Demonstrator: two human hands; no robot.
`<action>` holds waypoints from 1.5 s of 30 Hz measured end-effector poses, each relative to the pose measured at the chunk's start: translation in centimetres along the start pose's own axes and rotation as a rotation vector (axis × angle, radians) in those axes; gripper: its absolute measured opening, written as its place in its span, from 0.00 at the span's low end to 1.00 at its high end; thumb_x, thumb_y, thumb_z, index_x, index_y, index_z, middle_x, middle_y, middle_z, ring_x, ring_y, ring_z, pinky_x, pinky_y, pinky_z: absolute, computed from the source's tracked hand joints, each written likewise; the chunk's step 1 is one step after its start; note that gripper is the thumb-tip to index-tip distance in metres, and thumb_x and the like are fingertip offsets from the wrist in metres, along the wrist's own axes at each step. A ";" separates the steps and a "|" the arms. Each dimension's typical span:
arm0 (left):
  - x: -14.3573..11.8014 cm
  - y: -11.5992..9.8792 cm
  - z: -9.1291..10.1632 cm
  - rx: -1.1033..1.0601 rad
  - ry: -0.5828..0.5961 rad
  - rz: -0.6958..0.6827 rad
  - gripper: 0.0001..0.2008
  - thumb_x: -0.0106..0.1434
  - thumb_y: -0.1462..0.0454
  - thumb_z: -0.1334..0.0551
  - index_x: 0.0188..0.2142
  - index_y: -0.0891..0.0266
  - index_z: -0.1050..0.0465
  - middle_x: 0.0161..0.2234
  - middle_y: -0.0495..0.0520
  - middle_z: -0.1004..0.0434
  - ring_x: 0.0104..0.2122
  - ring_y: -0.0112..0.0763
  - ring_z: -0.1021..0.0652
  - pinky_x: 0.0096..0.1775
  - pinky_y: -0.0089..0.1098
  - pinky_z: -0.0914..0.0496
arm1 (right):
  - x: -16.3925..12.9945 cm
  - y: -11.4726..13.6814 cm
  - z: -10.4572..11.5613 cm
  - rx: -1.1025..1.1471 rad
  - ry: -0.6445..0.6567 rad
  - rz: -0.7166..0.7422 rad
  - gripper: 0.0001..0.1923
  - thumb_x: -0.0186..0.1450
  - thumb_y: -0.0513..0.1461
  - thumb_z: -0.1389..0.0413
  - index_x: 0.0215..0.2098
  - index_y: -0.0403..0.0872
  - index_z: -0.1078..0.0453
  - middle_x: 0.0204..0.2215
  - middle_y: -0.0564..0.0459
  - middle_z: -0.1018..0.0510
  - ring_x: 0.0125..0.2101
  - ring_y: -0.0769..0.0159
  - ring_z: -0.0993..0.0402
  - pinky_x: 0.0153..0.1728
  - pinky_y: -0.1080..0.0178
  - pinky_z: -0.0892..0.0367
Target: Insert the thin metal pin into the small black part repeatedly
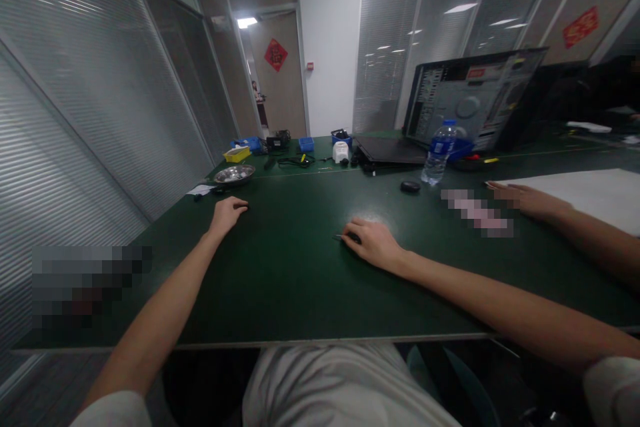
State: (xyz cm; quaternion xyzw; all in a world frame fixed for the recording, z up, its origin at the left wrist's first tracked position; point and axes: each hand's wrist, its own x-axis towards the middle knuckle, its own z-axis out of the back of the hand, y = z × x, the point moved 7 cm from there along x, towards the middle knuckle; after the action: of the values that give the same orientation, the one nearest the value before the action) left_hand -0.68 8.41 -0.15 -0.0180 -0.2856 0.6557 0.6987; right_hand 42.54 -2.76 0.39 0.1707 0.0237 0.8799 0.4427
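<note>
My left hand (227,213) rests palm down on the dark green table (280,280), its fingers curled loosely with nothing in them. My right hand (373,242) lies further right on the table, closed over a small dark tool (346,237) whose tip pokes out to the left. Another person's hand (525,199) rests flat on the table at the right, beside a white sheet (595,193).
A water bottle (439,152) and a small black object (410,186) stand beyond my right hand. Behind them are a laptop (393,149) and an open computer case (470,99). At the far left sit a metal bowl (235,175), blue bins (306,144) and cables (295,161).
</note>
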 end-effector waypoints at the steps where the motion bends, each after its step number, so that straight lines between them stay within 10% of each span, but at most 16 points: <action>1: 0.0 0.3 0.1 0.003 -0.008 0.006 0.11 0.63 0.63 0.36 0.43 0.60 0.17 0.48 0.56 0.18 0.47 0.41 0.20 0.54 0.37 0.30 | 0.0 0.0 0.1 0.001 0.000 -0.003 0.11 0.74 0.45 0.47 0.46 0.50 0.25 0.40 0.51 0.24 0.34 0.66 0.28 0.32 0.64 0.43; 33: -0.7 -1.4 0.6 0.362 -0.033 0.026 0.10 0.66 0.64 0.39 0.42 0.62 0.19 0.43 0.63 0.20 0.46 0.52 0.23 0.52 0.47 0.31 | 0.0 -0.2 -0.2 -0.006 0.000 -0.003 0.11 0.74 0.45 0.47 0.46 0.50 0.25 0.41 0.51 0.23 0.34 0.65 0.28 0.32 0.64 0.41; 45: -0.8 -3.5 -0.2 0.056 0.080 0.015 0.09 0.65 0.60 0.36 0.41 0.58 0.18 0.42 0.54 0.16 0.44 0.41 0.19 0.47 0.34 0.28 | -0.1 0.3 0.2 0.017 -0.012 0.009 0.10 0.74 0.44 0.47 0.47 0.50 0.25 0.41 0.51 0.24 0.34 0.65 0.28 0.32 0.64 0.42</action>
State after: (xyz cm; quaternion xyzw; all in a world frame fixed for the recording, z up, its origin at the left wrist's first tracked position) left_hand 2.57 7.22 0.76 -0.0266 -0.2389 0.6676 0.7047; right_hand 42.49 -3.04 0.61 0.1801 0.0279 0.8806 0.4374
